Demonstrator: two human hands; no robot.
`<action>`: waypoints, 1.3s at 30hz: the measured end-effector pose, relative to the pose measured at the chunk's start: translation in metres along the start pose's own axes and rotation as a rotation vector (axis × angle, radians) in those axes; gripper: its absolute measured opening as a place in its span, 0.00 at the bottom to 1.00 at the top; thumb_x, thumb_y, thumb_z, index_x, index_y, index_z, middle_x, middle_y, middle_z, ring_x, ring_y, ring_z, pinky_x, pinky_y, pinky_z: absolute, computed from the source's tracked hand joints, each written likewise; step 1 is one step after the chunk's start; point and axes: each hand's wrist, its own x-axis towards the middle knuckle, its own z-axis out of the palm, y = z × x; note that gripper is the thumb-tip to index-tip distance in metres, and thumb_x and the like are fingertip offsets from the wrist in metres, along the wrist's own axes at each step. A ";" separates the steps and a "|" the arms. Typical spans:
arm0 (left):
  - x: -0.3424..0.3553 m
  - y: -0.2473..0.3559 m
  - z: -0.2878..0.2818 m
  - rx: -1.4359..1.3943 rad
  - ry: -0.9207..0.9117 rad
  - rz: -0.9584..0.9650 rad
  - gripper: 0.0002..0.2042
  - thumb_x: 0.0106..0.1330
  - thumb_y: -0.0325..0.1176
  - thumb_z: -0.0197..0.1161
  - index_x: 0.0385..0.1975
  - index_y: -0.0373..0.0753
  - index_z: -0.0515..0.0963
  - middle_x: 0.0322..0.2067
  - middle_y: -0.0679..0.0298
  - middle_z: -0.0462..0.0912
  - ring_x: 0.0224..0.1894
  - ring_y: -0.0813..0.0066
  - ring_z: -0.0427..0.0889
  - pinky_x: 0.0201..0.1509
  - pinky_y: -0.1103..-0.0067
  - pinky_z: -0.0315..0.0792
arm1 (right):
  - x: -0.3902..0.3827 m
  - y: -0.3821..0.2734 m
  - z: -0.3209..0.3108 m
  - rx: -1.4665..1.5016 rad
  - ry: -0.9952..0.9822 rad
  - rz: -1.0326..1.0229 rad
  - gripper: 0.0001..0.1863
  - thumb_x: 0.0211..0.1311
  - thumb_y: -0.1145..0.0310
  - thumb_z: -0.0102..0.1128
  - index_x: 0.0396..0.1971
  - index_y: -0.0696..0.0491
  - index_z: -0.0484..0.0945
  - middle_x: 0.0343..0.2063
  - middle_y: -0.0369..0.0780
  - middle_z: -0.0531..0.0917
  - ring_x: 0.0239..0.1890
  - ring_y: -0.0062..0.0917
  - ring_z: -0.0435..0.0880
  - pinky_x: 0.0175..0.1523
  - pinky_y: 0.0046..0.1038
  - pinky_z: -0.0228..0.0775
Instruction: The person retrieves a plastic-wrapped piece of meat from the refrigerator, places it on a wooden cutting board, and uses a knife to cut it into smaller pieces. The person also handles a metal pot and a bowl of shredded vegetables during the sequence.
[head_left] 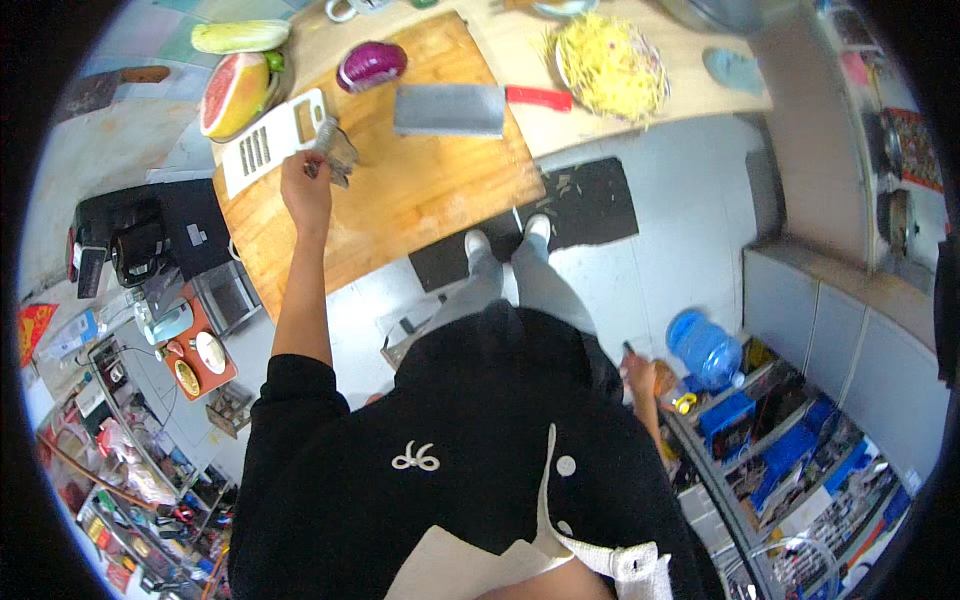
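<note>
Left hand [306, 188]: extended over the wooden cutting board [400, 180], fingers closed around a crumpled grey metallic item [336, 150] near the board's left edge; what the item is cannot be told. Right hand [640, 372]: lowered at the person's side, away from the tabletop [520, 50], fingers curled; a small dark object shows at it, but a firm grasp cannot be confirmed.

Just beside the held item, at the board's left edge, lies a white slicer [268, 145] with a slotted blade section. A cleaver [450, 110] with a red handle lies flat near the board's far edge. A halved red cabbage [371, 66] sits at the board's far left corner.

Containers: a plate [612, 65] on the tabletop's far right part carries a heap of yellow shredded vegetable. A bowl [262, 105] off the board's left corner holds a cut pink-fleshed fruit [232, 92], with a pale green vegetable [240, 37] beyond it.

On the floor, lower right, a blue water bottle [705, 347] stands beside blue crates.
</note>
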 end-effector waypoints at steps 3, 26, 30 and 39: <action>-0.008 -0.002 -0.002 0.049 0.018 0.047 0.04 0.50 0.22 0.61 0.25 0.35 0.76 0.25 0.60 0.73 0.26 0.68 0.73 0.31 0.76 0.68 | 0.037 -0.024 -0.018 -0.049 -0.009 -0.150 0.09 0.52 0.65 0.54 0.24 0.53 0.80 0.17 0.40 0.80 0.17 0.22 0.79 0.22 0.26 0.70; -0.055 0.067 0.014 0.297 -0.058 0.285 0.08 0.48 0.30 0.67 0.28 0.39 0.79 0.31 0.60 0.75 0.33 0.62 0.74 0.37 0.70 0.67 | 0.048 0.028 -0.025 0.400 -0.089 0.278 0.08 0.53 0.70 0.57 0.32 0.56 0.77 0.20 0.40 0.80 0.14 0.20 0.75 0.15 0.21 0.65; -0.080 0.075 0.020 0.266 -0.107 0.179 0.08 0.50 0.31 0.65 0.30 0.40 0.79 0.32 0.61 0.74 0.35 0.63 0.73 0.42 0.70 0.64 | 0.062 -0.046 -0.043 0.311 -0.036 -0.087 0.08 0.55 0.69 0.56 0.33 0.57 0.77 0.21 0.39 0.81 0.15 0.19 0.75 0.17 0.20 0.67; -0.125 0.046 -0.016 0.305 -0.031 -0.080 0.09 0.50 0.31 0.65 0.33 0.42 0.79 0.35 0.62 0.71 0.41 0.66 0.71 0.48 0.70 0.60 | 0.033 -0.381 -0.049 -0.083 0.016 -1.108 0.13 0.53 0.71 0.58 0.40 0.56 0.76 0.37 0.42 0.81 0.31 0.29 0.80 0.38 0.27 0.72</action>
